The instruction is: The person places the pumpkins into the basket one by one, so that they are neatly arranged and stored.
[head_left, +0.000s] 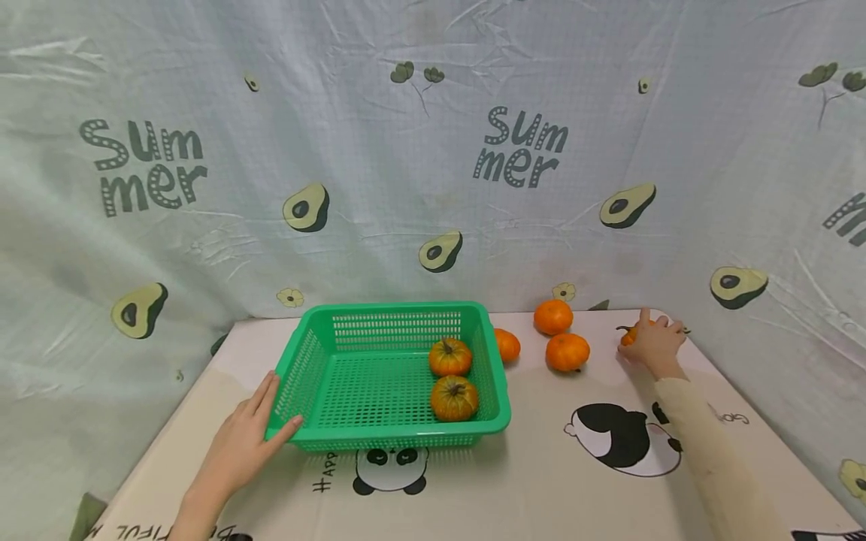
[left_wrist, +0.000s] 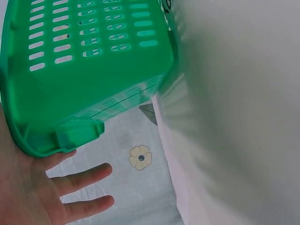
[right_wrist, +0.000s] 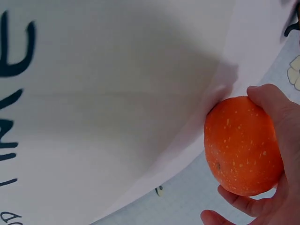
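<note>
A green plastic basket (head_left: 399, 432) stands on the table with two orange-green mini pumpkins (head_left: 449, 357) inside, at its right side. My left hand (head_left: 237, 443) rests against the basket's near left corner, thumb at the front rim. Its fingers (left_wrist: 86, 180) stretch out straight in the left wrist view. At the table's far right, my right hand (head_left: 655, 346) holds a small orange pumpkin (right_wrist: 241, 147) between thumb and fingers. Dark stems show on both sides of that hand in the head view; part of what lies under it is hidden.
Right of the basket lie three more orange pumpkins, one partly hidden behind its wall (head_left: 507, 346), one at the back (head_left: 553, 317) and one nearer (head_left: 567, 352). A printed cloth curtain (head_left: 379, 225) hangs behind the table (head_left: 541, 481).
</note>
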A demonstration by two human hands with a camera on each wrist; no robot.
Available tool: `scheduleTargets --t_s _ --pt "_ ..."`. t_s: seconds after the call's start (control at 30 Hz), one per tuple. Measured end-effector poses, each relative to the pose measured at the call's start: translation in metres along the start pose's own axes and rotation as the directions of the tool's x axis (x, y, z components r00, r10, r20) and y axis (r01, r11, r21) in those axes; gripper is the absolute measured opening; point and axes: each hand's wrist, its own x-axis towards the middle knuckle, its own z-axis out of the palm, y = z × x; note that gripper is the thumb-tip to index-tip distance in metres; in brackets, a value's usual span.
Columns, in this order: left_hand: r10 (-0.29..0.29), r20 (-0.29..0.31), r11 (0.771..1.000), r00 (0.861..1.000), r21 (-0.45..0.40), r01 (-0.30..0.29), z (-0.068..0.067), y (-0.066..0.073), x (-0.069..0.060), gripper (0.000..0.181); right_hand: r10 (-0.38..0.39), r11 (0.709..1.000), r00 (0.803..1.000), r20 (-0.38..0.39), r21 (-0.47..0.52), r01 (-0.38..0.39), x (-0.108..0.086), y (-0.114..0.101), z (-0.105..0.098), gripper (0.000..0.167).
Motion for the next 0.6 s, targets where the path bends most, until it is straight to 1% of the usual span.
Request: scheduleTargets --t_s 0.1,0.17,0.3,0.47,0.6 --pt "0.001 -0.001 1.0 1.0 0.002 -0.001 0.0 0.0 0.0 0.076 0.002 1.0 1.0 -0.011 0.004 -0.002 -0.003 0.004 0.001 0.079" --pt "-0.001 -0.001 1.0 1.0 0.006 0.001 0.001 0.0 0.0 0.077 -0.004 1.0 1.0 -0.014 0.006 0.004 -0.004 0.007 0.003 0.075" --pt "-0.005 0.002 1.0 1.0 0.014 0.005 0.0 -0.001 0.001 0.077 -0.016 1.0 1.0 -0.007 0.001 0.016 -0.005 0.012 0.006 0.072" --pt "-0.005 -0.001 1.0 1.0 0.027 0.005 0.0 0.0 0.002 0.077 -0.005 1.0 1.0 0.006 0.0 0.005 -0.005 0.015 0.007 0.077" --pt "-0.007 0.002 1.0 1.0 0.03 0.007 0.001 -0.001 0.001 0.077 -0.016 0.999 1.0 0.0 0.032 0.016 -0.01 0.016 0.006 0.079"
